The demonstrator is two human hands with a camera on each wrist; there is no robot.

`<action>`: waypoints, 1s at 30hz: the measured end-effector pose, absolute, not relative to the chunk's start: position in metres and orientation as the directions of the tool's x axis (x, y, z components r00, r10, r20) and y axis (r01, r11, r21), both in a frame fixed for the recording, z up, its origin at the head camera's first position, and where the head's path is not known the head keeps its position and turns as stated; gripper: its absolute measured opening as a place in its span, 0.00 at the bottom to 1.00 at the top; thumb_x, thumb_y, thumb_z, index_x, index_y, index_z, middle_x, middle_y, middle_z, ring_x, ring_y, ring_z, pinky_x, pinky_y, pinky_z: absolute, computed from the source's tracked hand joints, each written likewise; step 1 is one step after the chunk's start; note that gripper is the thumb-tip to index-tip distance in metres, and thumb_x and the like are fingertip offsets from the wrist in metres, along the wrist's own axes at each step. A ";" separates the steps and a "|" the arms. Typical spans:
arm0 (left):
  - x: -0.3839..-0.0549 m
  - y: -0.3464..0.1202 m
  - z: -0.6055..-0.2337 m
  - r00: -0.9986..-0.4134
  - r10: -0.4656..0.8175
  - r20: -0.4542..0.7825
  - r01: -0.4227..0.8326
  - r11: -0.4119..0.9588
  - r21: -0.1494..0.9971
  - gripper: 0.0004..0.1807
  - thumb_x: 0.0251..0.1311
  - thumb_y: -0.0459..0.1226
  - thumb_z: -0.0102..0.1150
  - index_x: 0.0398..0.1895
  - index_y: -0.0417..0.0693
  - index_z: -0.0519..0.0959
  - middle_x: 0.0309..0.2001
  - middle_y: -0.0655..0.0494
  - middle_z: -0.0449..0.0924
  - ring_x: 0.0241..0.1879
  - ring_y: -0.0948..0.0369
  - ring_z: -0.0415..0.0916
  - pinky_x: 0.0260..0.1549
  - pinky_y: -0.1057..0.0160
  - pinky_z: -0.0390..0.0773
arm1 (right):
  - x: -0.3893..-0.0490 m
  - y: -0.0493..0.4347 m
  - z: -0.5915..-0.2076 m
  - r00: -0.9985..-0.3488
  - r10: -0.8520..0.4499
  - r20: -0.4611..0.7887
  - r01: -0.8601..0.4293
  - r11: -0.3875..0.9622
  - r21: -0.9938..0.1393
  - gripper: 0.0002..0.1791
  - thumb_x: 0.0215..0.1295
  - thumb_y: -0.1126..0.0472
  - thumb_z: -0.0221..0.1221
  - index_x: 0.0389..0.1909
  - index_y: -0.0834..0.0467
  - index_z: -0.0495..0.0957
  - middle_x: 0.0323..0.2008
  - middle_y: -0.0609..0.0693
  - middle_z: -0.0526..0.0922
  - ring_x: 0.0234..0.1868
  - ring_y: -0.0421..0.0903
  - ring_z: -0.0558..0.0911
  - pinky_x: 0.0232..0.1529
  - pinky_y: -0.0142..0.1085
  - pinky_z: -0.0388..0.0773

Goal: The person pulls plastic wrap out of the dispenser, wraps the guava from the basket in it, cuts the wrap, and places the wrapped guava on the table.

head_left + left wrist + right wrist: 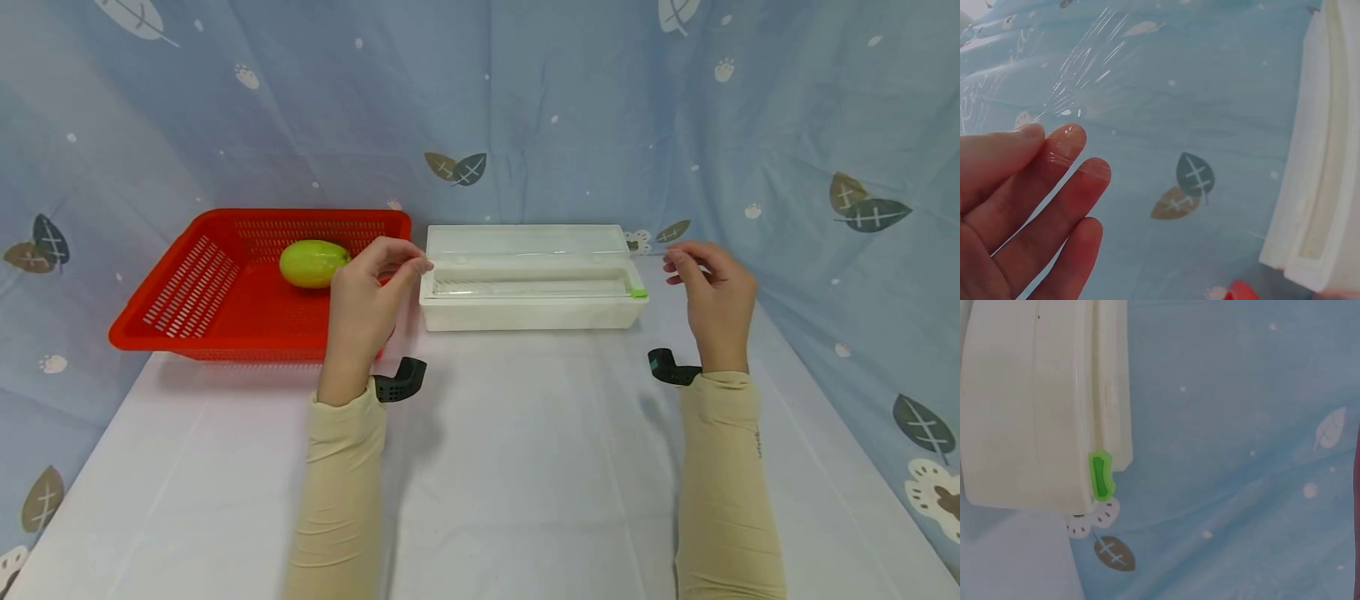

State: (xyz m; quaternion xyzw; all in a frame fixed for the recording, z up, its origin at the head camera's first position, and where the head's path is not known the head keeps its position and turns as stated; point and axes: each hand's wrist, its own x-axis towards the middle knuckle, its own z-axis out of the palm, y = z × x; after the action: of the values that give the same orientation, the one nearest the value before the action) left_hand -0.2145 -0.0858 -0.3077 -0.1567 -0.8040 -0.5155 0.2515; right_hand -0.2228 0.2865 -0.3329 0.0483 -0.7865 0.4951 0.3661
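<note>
Clear cling film (1088, 62) stretches in shiny creases from my left hand (366, 296), whose thumb and index finger pinch it. A fold of the film also lies across the fingers (1094, 169). That hand is off the left end of a white cling film box (532, 315), in front of the red basket's right side. Past the box's right end, my right hand (716, 287) is raised with thumb and fingertips together, pinching the film's other side; the film is barely visible there. The box's lid (525, 239) stands up at the back, and a green slide cutter (1102, 476) is at its right end.
A red plastic basket (225, 354) stands at the left with a yellow-green oval fruit (311, 263) inside. White cloth covers the table (517, 467). A blue patterned curtain (555, 100) hangs right behind the box and basket.
</note>
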 end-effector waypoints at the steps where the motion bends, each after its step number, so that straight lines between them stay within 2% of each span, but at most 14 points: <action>1: -0.215 -0.086 -0.308 -0.823 -0.007 0.569 0.516 0.412 0.751 0.08 0.55 0.44 0.58 0.34 0.50 0.79 0.31 0.65 0.79 0.32 0.70 0.74 0.37 0.67 0.74 | -0.222 0.286 -0.333 -0.726 0.287 0.625 -0.440 0.505 -0.743 0.11 0.57 0.57 0.58 0.37 0.58 0.81 0.32 0.50 0.80 0.31 0.42 0.78 0.32 0.28 0.75; 8: -0.214 -0.087 -0.307 -0.800 -0.017 0.599 0.550 0.376 0.745 0.08 0.56 0.43 0.56 0.34 0.50 0.78 0.30 0.63 0.79 0.31 0.69 0.75 0.34 0.63 0.75 | -0.220 0.284 -0.329 -0.686 0.296 0.664 -0.446 0.549 -0.706 0.11 0.57 0.56 0.58 0.36 0.58 0.82 0.31 0.49 0.80 0.29 0.40 0.78 0.29 0.26 0.73; 15: -0.210 -0.087 -0.303 -0.791 -0.016 0.612 0.571 0.341 0.747 0.08 0.55 0.42 0.58 0.34 0.49 0.79 0.30 0.63 0.79 0.30 0.67 0.76 0.33 0.66 0.74 | -0.219 0.283 -0.326 -0.576 0.285 0.766 -0.460 0.662 -0.592 0.09 0.57 0.58 0.59 0.34 0.58 0.83 0.31 0.48 0.78 0.30 0.36 0.75 0.28 0.23 0.70; 23: -0.187 -0.082 -0.279 -0.795 0.007 0.606 0.580 0.300 0.757 0.07 0.55 0.34 0.57 0.35 0.38 0.78 0.31 0.52 0.79 0.31 0.58 0.76 0.33 0.65 0.74 | -0.218 0.282 -0.322 -0.504 0.320 0.802 -0.530 0.619 -0.580 0.06 0.54 0.60 0.61 0.31 0.58 0.84 0.30 0.51 0.79 0.29 0.38 0.74 0.27 0.23 0.70; 30: -0.185 -0.080 -0.276 -0.786 -0.017 0.618 0.585 0.302 0.752 0.08 0.56 0.34 0.57 0.35 0.38 0.78 0.32 0.52 0.80 0.33 0.62 0.75 0.35 0.67 0.73 | -0.219 0.282 -0.321 -0.468 0.337 0.817 -0.554 0.608 -0.568 0.07 0.54 0.60 0.62 0.30 0.58 0.84 0.29 0.52 0.79 0.29 0.39 0.73 0.28 0.25 0.68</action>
State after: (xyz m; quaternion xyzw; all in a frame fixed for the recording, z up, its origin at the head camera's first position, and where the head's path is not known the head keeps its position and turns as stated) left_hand -0.1845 -0.0799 -0.2763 -0.1867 -0.7609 -0.5603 0.2688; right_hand -0.2190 0.2817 -0.3207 0.0738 -0.7374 0.4364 0.5103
